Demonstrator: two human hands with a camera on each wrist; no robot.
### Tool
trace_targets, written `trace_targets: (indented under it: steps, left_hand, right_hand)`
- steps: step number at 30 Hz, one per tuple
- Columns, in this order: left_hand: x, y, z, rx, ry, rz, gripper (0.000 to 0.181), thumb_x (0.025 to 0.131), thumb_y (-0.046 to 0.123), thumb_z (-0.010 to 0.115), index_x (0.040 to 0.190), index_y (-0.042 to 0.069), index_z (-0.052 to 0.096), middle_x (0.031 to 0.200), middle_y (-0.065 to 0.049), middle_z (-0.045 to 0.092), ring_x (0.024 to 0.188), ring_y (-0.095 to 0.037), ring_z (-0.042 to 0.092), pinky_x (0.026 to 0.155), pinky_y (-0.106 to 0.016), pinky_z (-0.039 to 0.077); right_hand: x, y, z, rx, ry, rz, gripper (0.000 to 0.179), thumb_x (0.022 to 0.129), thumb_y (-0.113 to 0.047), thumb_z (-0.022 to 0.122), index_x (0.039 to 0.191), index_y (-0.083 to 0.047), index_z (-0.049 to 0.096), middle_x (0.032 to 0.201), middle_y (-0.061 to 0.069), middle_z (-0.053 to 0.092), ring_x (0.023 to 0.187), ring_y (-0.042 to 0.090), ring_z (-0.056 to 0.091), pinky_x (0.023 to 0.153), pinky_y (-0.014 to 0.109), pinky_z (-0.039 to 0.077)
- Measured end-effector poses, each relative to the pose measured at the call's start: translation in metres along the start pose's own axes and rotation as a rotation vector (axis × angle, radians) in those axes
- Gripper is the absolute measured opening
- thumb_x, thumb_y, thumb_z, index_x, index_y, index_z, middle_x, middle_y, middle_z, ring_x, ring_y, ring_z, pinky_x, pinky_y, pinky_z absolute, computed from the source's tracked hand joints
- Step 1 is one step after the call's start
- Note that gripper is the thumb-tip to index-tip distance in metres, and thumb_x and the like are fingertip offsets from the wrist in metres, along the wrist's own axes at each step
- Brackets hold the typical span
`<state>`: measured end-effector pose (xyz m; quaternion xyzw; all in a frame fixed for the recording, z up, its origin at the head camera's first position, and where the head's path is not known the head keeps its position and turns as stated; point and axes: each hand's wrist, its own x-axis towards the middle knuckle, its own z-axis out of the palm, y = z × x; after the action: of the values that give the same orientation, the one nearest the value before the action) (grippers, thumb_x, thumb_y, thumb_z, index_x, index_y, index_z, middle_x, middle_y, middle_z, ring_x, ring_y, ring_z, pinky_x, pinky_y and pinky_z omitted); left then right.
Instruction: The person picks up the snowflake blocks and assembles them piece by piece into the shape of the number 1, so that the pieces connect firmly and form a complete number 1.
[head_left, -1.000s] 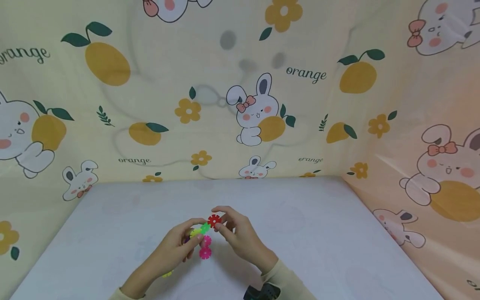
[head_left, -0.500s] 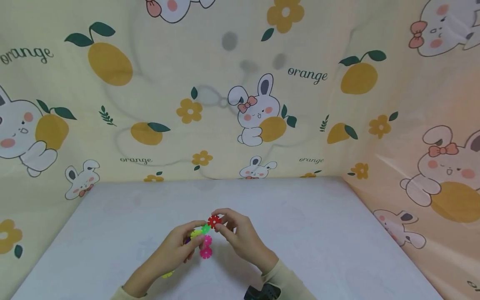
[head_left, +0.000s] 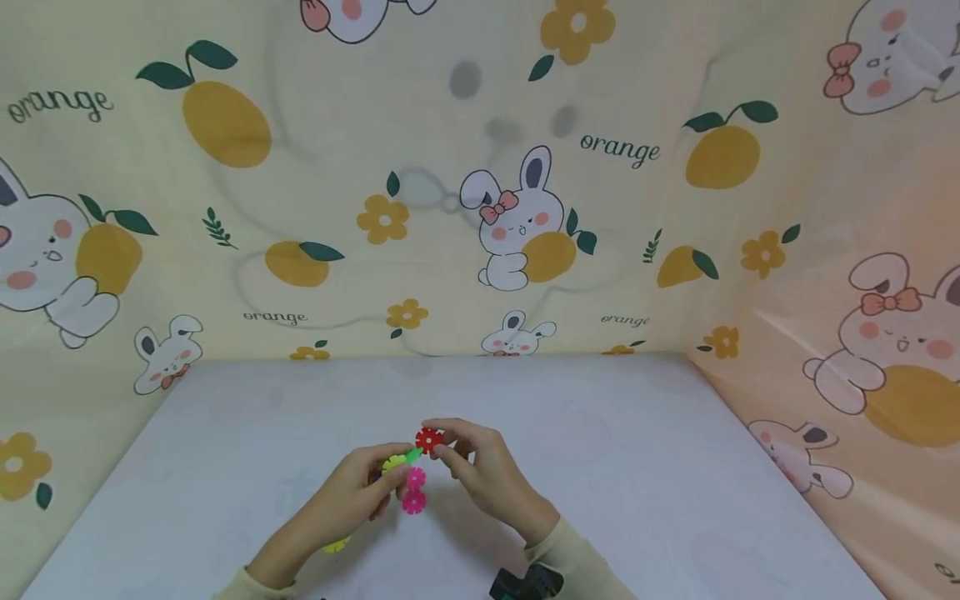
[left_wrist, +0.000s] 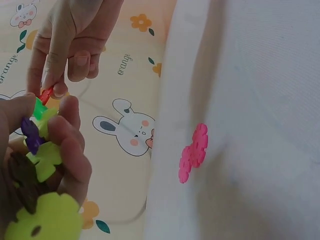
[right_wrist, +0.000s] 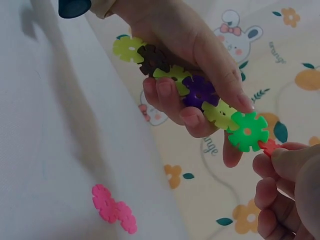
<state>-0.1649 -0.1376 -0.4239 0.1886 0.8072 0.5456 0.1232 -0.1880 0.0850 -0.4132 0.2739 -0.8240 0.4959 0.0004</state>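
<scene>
Two hands work close together. The left hand (head_left: pixel 352 492) grips a chain of slotted discs (right_wrist: pixel 200 92), coloured yellow, dark brown, yellow, purple, yellow and green, with its fingers curled behind and its thumb near the green end. The right hand (head_left: pixel 491 479) pinches a red disc (head_left: pixel 429 441), which touches the green disc's (right_wrist: pixel 248 131) edge. Below and between both hands, two joined pink discs (right_wrist: pixel 113 210) rest on the white tabletop (head_left: pixel 637 500). Beyond the hands hangs a rabbit-and-orange printed cloth (head_left: pixel 450 267).
</scene>
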Motion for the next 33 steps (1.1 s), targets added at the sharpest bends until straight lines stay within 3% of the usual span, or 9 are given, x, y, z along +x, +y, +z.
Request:
trace_targets:
  steps: [10, 17, 21, 30, 33]
  left_hand:
    - [-0.0011, 0.0002, 0.0005, 0.046, -0.025, 0.048, 0.041, 0.107, 0.021, 0.051, 0.14, -0.002, 0.054, 0.068, -0.008, 0.058, 0.053, -0.003, 0.049, 0.049, -0.022, 0.045]
    - [-0.0012, -0.0005, -0.0013, 0.02, -0.049, 0.076, 0.043, 0.107, 0.026, 0.052, 0.139, -0.002, 0.054, 0.069, -0.013, 0.059, 0.056, -0.003, 0.049, 0.051, -0.021, 0.046]
    - [-0.0009, -0.0001, -0.002, 0.011, -0.052, 0.072, 0.045, 0.107, 0.027, 0.052, 0.139, -0.003, 0.054, 0.069, -0.011, 0.059, 0.056, -0.003, 0.05, 0.05, -0.02, 0.047]
    - [0.0006, -0.0014, -0.0032, -0.012, -0.052, 0.05, 0.044, 0.107, 0.024, 0.051, 0.14, -0.005, 0.053, 0.075, -0.024, 0.062, 0.056, -0.006, 0.052, 0.051, -0.021, 0.047]
    - [0.0013, -0.0022, -0.0035, -0.017, -0.049, 0.036, 0.044, 0.107, 0.024, 0.051, 0.141, -0.005, 0.053, 0.077, -0.023, 0.063, 0.058, -0.008, 0.053, 0.052, -0.021, 0.047]
  right_hand:
    - [-0.0003, 0.0023, 0.0018, 0.011, -0.008, -0.017, 0.034, 0.098, -0.011, 0.065, 0.131, -0.018, 0.066, 0.098, 0.001, 0.072, 0.063, 0.001, 0.052, 0.057, 0.019, 0.05]
    - [0.0003, 0.0044, 0.0043, 0.045, -0.017, -0.03, 0.032, 0.099, -0.011, 0.064, 0.13, -0.016, 0.067, 0.097, 0.008, 0.072, 0.063, 0.002, 0.053, 0.058, 0.019, 0.05]
    - [-0.0001, 0.0029, 0.0054, 0.07, -0.025, -0.03, 0.031, 0.099, -0.012, 0.065, 0.13, -0.015, 0.067, 0.098, 0.011, 0.072, 0.063, 0.003, 0.053, 0.057, 0.019, 0.049]
    - [-0.0003, 0.001, 0.0053, 0.061, -0.031, 0.008, 0.032, 0.099, -0.015, 0.064, 0.131, -0.018, 0.066, 0.098, 0.01, 0.071, 0.063, 0.004, 0.054, 0.055, 0.019, 0.046]
    - [-0.0003, 0.0022, 0.0056, 0.062, -0.034, 0.02, 0.035, 0.099, -0.016, 0.065, 0.134, -0.02, 0.064, 0.097, 0.009, 0.07, 0.063, 0.004, 0.055, 0.056, 0.019, 0.047]
